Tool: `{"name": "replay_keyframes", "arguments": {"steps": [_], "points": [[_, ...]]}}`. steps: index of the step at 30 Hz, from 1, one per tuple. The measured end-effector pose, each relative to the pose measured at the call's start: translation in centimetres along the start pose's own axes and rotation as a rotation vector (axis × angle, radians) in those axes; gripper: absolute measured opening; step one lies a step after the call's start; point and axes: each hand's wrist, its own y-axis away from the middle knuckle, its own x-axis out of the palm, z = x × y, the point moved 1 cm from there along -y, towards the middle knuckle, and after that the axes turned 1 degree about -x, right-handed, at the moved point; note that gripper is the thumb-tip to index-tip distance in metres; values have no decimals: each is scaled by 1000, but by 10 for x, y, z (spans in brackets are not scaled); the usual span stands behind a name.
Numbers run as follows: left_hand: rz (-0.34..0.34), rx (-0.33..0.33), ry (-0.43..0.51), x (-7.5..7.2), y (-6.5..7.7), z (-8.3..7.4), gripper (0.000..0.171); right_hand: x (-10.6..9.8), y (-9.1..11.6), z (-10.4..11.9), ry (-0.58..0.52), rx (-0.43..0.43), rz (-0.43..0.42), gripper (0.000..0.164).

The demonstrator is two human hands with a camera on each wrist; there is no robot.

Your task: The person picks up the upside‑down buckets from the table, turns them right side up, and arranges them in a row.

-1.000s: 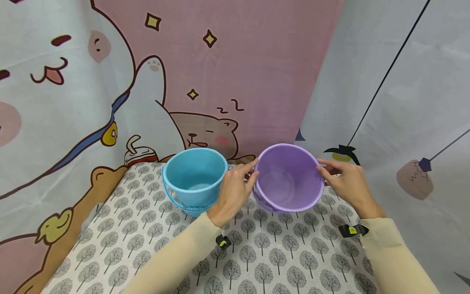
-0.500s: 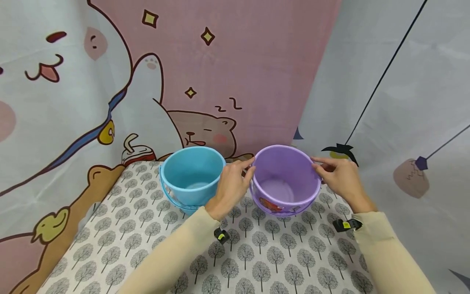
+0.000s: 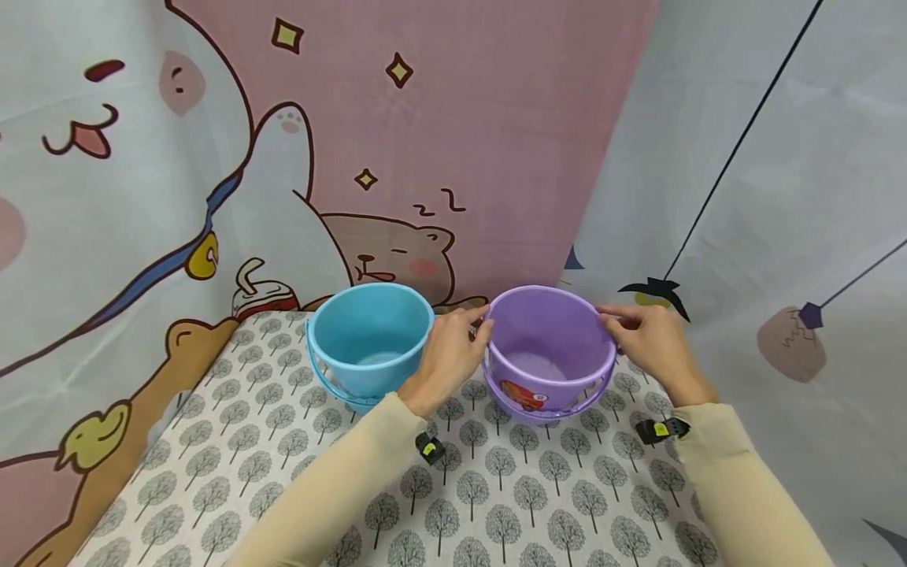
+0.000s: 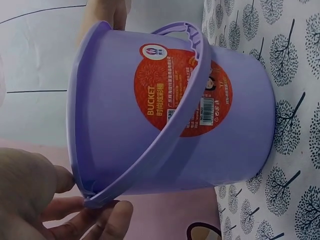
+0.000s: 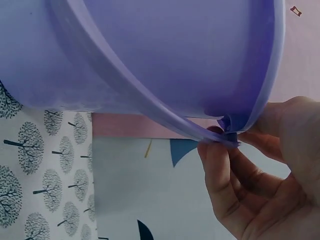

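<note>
A purple bucket (image 3: 577, 387) stands upright on the patterned cloth, with a red label (image 4: 200, 105) on its front. Its handle (image 4: 167, 135) hangs down across the front wall. At the left rim, where the handle joins, my left hand (image 3: 449, 354) pinches the bucket between thumb and fingers. My right hand (image 3: 655, 342) grips the matching handle joint on the opposite side, as the right wrist view shows. To the left sits a light blue bucket (image 3: 364, 382), upright, its handle lowered; my left hand covers part of its right side.
The tree-print cloth (image 3: 496, 488) covers the table. Close behind the buckets hangs a pink and white cartoon curtain (image 3: 482, 142), and a pale one (image 3: 801, 197) runs along the right. Each wrist carries a black strap.
The purple bucket has come down and tipped from leaning toward me to upright, bringing its front label into sight. Both hands moved with it, still gripping. The blue bucket stayed put.
</note>
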Motion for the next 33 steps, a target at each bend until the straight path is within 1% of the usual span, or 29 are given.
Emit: {"name": "replay_keyframes", "arguments": {"steps": [3,7,10,20,24,30,33], "points": [[15,-22,-13,1,1,1,43,5,0,-2,19,-10,-5,36],[71,-68,-13,3,2,2,49,10,1,-4,51,-9,-9,38],[103,-88,-17,4,2,2,53,11,2,-4,53,-7,-4,39],[141,-103,-14,1,3,0,57,9,4,-5,60,-10,19,45],[138,-75,-20,-2,3,-5,58,9,5,-4,63,-17,5,48],[121,18,-44,-12,4,-13,58,7,6,2,84,-23,-42,52],[120,52,-73,-18,4,-16,59,6,6,7,95,-16,-45,57]]}}
